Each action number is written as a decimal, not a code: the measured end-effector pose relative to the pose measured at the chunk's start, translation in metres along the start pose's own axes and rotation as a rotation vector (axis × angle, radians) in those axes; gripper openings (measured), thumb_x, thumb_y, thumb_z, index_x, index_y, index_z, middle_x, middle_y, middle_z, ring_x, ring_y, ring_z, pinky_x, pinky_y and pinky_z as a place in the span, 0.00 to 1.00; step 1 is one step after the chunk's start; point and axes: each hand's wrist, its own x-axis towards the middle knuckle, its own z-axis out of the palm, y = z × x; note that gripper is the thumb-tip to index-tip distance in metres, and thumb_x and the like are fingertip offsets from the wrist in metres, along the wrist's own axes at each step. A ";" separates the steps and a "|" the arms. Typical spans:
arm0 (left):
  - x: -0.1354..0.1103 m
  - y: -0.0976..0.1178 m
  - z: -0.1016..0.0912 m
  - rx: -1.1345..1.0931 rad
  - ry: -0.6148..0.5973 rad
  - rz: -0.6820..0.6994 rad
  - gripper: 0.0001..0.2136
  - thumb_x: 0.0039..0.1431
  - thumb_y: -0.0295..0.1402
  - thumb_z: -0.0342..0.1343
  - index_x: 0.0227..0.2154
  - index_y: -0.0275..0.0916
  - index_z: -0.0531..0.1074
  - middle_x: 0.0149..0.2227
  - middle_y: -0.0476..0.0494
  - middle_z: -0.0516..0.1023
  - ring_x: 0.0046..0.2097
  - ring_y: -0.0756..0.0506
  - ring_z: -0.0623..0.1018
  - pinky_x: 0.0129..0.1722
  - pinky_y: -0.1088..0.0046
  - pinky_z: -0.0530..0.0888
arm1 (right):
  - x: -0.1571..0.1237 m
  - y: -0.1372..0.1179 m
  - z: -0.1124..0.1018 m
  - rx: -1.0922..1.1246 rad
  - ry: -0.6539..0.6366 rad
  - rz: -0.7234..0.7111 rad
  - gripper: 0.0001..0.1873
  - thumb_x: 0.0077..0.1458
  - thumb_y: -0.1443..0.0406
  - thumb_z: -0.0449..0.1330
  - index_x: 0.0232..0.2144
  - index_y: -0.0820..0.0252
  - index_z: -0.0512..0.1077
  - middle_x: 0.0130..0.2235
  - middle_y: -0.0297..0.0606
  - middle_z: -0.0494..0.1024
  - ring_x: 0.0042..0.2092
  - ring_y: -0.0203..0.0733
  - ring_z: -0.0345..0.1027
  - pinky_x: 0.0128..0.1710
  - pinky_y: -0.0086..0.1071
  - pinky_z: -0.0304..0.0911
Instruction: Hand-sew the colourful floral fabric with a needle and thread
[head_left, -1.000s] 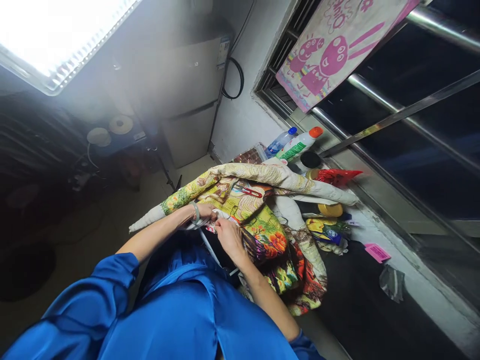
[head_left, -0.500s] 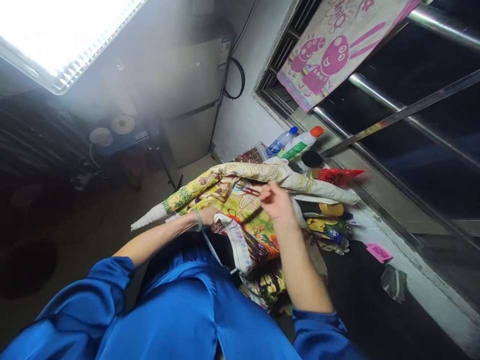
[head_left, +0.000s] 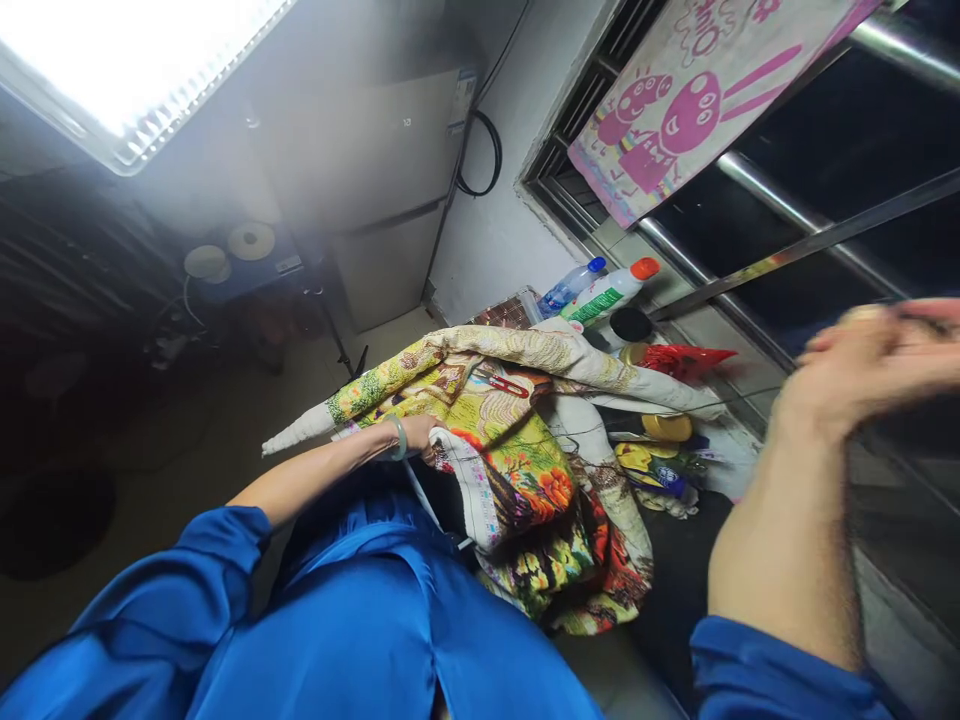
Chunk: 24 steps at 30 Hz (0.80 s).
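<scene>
A large cross-stitch cloth [head_left: 517, 455] with a flower pattern lies bunched and partly rolled in front of me. My left hand [head_left: 421, 437], with a pale bangle at the wrist, is closed on the cloth's near white edge; some fingers are hidden behind it. Far to the right, my raised right hand [head_left: 870, 360] is closed in a pinch, slightly blurred. A thin dark thread [head_left: 697, 408] stretches from the cloth toward it; any needle is too small to make out. On the cloth rest red-handled thread snips [head_left: 508, 386].
Behind the cloth stand a blue-capped bottle [head_left: 570, 288], an orange-capped white bottle [head_left: 611, 292] and a red plastic bag [head_left: 679, 362]. Yellow-lidded jars and packets sit at the right by the barred window [head_left: 795, 245]. A fridge [head_left: 394, 210] stands farther back.
My right hand has swung from above the cloth out to the far right, drawing the thread with it. The snips now show fully. My left hand has stayed on the cloth's edge.
</scene>
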 end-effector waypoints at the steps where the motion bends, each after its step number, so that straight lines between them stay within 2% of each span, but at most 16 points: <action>1: 0.001 0.000 -0.001 0.000 -0.008 -0.013 0.17 0.28 0.11 0.61 0.23 0.36 0.71 0.20 0.56 0.73 0.26 0.50 0.71 0.27 0.76 0.68 | -0.011 0.017 0.018 -0.084 0.020 -0.105 0.08 0.56 0.51 0.62 0.27 0.40 0.74 0.24 0.36 0.74 0.24 0.40 0.71 0.18 0.31 0.65; 3: 0.002 0.000 -0.002 -0.004 -0.027 -0.024 0.17 0.28 0.11 0.59 0.23 0.36 0.71 0.20 0.55 0.73 0.27 0.49 0.72 0.28 0.75 0.69 | -0.037 0.057 0.060 -0.332 0.045 -0.281 0.05 0.55 0.57 0.64 0.28 0.48 0.75 0.24 0.34 0.75 0.25 0.38 0.69 0.23 0.31 0.66; 4: 0.003 0.000 -0.003 -0.008 -0.040 -0.020 0.17 0.28 0.11 0.59 0.22 0.36 0.71 0.20 0.55 0.74 0.27 0.49 0.72 0.29 0.75 0.70 | -0.051 0.079 0.082 -0.475 -0.010 -0.315 0.05 0.54 0.60 0.65 0.27 0.51 0.76 0.25 0.33 0.75 0.26 0.38 0.69 0.25 0.31 0.67; 7: 0.004 -0.001 -0.006 -0.017 -0.071 -0.002 0.16 0.29 0.12 0.61 0.23 0.37 0.71 0.20 0.56 0.74 0.26 0.50 0.71 0.27 0.76 0.70 | -0.088 0.136 0.142 -0.788 -0.406 -0.314 0.04 0.57 0.68 0.62 0.32 0.56 0.78 0.28 0.33 0.77 0.28 0.37 0.68 0.30 0.31 0.64; 8: 0.003 0.000 -0.007 -0.018 -0.077 -0.005 0.16 0.30 0.13 0.61 0.23 0.37 0.71 0.20 0.56 0.74 0.26 0.50 0.71 0.27 0.76 0.69 | -0.096 0.151 0.157 -0.900 -0.485 -0.332 0.05 0.57 0.69 0.62 0.34 0.57 0.78 0.29 0.35 0.77 0.30 0.38 0.69 0.33 0.32 0.64; 10: 0.002 0.002 -0.008 -0.026 -0.079 -0.025 0.16 0.30 0.11 0.60 0.23 0.37 0.71 0.20 0.56 0.73 0.25 0.51 0.70 0.27 0.77 0.69 | -0.105 0.172 0.174 -1.110 -0.557 -0.356 0.06 0.58 0.71 0.61 0.35 0.58 0.78 0.30 0.37 0.76 0.32 0.39 0.69 0.37 0.33 0.61; 13: -0.002 0.006 -0.007 -0.053 -0.078 -0.050 0.18 0.30 0.08 0.55 0.24 0.36 0.71 0.18 0.57 0.70 0.24 0.51 0.69 0.27 0.77 0.69 | -0.106 0.186 0.177 -1.257 -0.573 -0.384 0.10 0.62 0.71 0.57 0.30 0.59 0.76 0.29 0.38 0.75 0.32 0.40 0.66 0.39 0.34 0.57; 16: -0.003 0.009 -0.006 -0.066 -0.084 -0.060 0.20 0.31 0.07 0.52 0.26 0.36 0.73 0.17 0.58 0.70 0.23 0.51 0.69 0.27 0.77 0.69 | -0.104 0.185 0.170 -1.224 -0.555 -0.421 0.13 0.65 0.69 0.53 0.30 0.61 0.76 0.29 0.39 0.74 0.32 0.40 0.65 0.38 0.34 0.54; 19: -0.002 0.008 -0.007 -0.070 -0.104 -0.066 0.19 0.32 0.08 0.55 0.26 0.36 0.73 0.18 0.58 0.70 0.23 0.52 0.70 0.27 0.77 0.69 | -0.105 0.180 0.165 -1.200 -0.539 -0.440 0.13 0.67 0.68 0.53 0.33 0.61 0.76 0.30 0.39 0.75 0.33 0.41 0.65 0.38 0.33 0.52; 22: 0.000 0.006 -0.008 -0.088 -0.108 -0.050 0.16 0.33 0.10 0.60 0.24 0.36 0.72 0.20 0.56 0.72 0.25 0.52 0.70 0.29 0.76 0.70 | -0.107 0.180 0.165 -1.248 -0.572 -0.446 0.08 0.65 0.68 0.57 0.35 0.61 0.76 0.32 0.39 0.76 0.35 0.42 0.66 0.39 0.34 0.51; 24: 0.000 0.004 -0.009 -0.092 -0.109 -0.046 0.15 0.33 0.10 0.61 0.23 0.35 0.71 0.20 0.55 0.72 0.26 0.52 0.70 0.29 0.76 0.70 | -0.107 0.182 0.165 -1.285 -0.581 -0.442 0.09 0.65 0.69 0.57 0.34 0.61 0.76 0.31 0.40 0.76 0.35 0.42 0.66 0.39 0.34 0.50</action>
